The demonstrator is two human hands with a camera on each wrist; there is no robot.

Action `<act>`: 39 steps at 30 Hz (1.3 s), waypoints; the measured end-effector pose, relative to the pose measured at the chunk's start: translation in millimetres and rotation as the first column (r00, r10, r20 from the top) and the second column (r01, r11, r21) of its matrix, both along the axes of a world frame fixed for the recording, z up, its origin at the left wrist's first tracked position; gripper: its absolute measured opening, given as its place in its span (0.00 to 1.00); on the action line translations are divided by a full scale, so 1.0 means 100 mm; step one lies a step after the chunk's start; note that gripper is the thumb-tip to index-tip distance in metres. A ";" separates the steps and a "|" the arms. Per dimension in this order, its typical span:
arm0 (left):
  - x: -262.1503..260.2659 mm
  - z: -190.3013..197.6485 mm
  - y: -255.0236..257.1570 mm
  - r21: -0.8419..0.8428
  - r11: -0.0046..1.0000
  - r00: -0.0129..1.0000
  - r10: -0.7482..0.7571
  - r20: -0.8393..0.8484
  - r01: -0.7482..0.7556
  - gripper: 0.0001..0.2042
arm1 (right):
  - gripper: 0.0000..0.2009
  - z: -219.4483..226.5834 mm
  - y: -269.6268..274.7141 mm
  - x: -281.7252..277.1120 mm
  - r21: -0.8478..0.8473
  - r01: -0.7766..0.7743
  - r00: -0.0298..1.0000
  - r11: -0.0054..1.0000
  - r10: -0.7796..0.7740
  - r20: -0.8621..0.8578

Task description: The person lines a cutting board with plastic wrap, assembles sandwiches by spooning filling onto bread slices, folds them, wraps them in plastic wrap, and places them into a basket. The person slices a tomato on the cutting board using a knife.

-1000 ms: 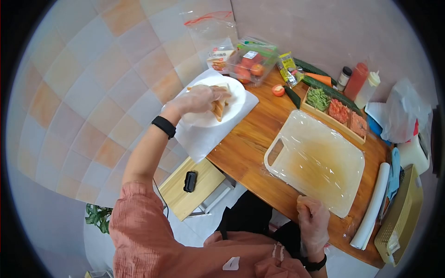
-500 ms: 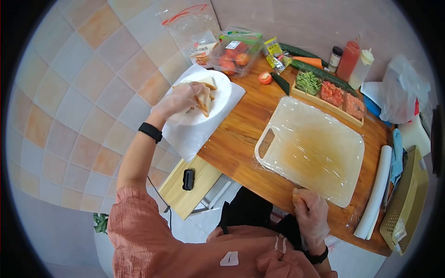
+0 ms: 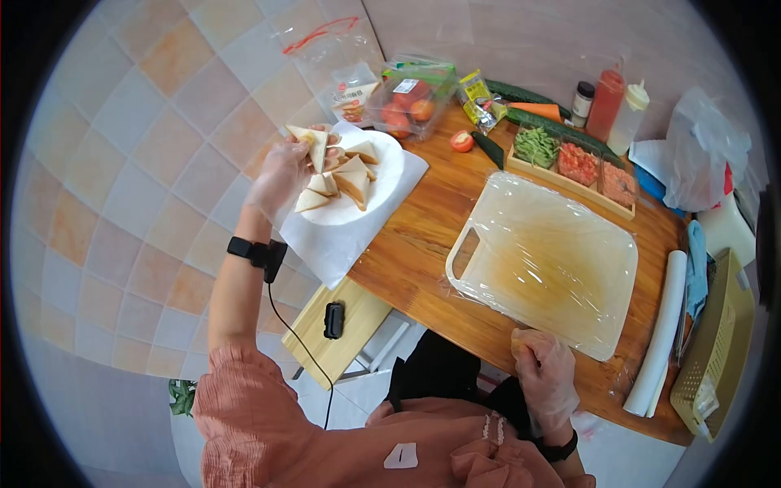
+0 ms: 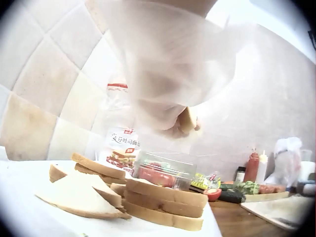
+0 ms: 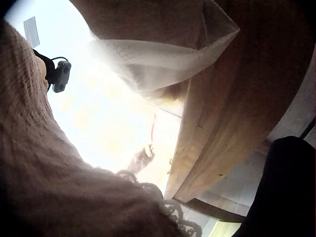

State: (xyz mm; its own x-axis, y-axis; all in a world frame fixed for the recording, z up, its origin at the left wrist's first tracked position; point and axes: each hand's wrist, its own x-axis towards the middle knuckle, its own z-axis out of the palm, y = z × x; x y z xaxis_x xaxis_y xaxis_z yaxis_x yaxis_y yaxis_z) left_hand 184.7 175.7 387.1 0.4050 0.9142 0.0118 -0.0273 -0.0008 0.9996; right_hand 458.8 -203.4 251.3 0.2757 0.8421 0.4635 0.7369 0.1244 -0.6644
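Observation:
In a clear plastic glove, my left hand [image 3: 278,172] grips a triangular piece of sandwich [image 3: 310,145], raised above the left side of a white plate [image 3: 388,177]. Several more sandwich triangles [image 3: 355,180] lie on that plate, some stacked; the left wrist view shows their cut bread edges [image 4: 165,205] up close, below the hand. My right hand [image 3: 547,372], also gloved, is curled in a fist by the table's front edge, near a cutting board [image 3: 561,276] wrapped in cling film. Nothing shows in its fingers.
White paper [image 3: 325,252] lies under the plate at the tiled wall. Behind are a bread bag [image 3: 354,98], a tomato box [image 3: 413,104], a half tomato [image 3: 461,141] and a wooden tray [image 3: 561,180] of chopped fillings. A white roll [image 3: 657,333] and a basket [image 3: 712,350] stand right.
My left hand was over the sandwich pile on the plate; it has lifted up and to the left with one triangle. The right hand stays by the table edge.

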 end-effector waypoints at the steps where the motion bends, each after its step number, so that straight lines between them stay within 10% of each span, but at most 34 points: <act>1: 0.00 0.00 -0.05 0.003 1.000 1.000 0.001 0.000 -0.001 0.18 | 0.10 0.00 0.00 0.00 -0.009 0.001 1.000 1.000 -0.001 -0.002; 13: -0.09 -0.14 -0.12 0.023 0.969 0.946 -0.246 0.212 0.247 0.22 | 0.11 0.02 -0.01 -0.02 -0.004 0.017 0.999 1.000 -0.017 0.045; 18: 0.21 -0.14 -0.86 0.099 0.947 0.942 -0.285 -0.174 0.305 0.18 | 0.11 0.01 0.00 -0.02 0.007 0.006 0.998 1.000 -0.007 0.063; 23: 0.76 -0.53 -1.69 -0.118 0.857 0.865 -0.496 0.079 0.502 0.14 | 0.10 -0.02 -0.01 0.00 0.014 -0.006 0.999 1.000 0.006 0.050; 39: 1.21 -0.77 -2.21 -0.391 0.816 0.901 -0.344 0.264 0.426 0.15 | 0.11 0.14 -0.03 -0.20 -0.066 0.040 0.815 0.997 -0.071 -0.575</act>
